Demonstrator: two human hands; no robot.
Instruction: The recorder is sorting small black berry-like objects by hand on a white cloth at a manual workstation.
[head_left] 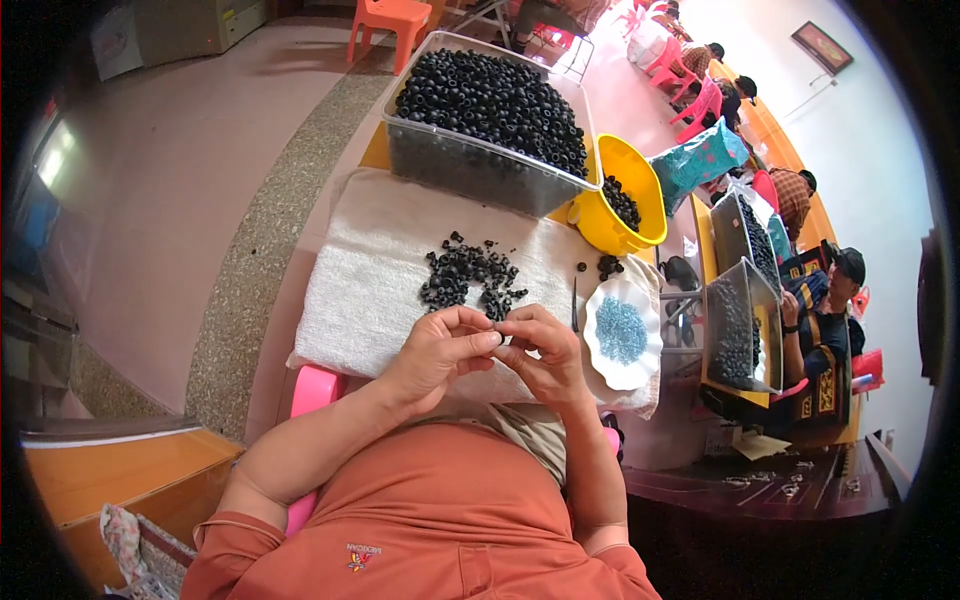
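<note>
My left hand [432, 358] and my right hand [549, 362] meet over the near part of a white towel [365, 245]. Both are closed in a pinch on a small black part [501, 338], mostly hidden by the fingertips. Just beyond the fingers lies a loose pile of small black parts [468, 275]. To the right of my right hand is a white scalloped plate [629, 380] holding pale blue translucent pieces [621, 328]. A slim dark tool [575, 306] lies beside the plate, with a few black parts [609, 266] beyond it.
A clear bin [470, 170] full of black parts stands at the back, with a tilted yellow bucket [592, 225] at its right. Farther right, more clear bins [742, 325] stand near a seated person [830, 310]. An orange stool [392, 18] is at the far end.
</note>
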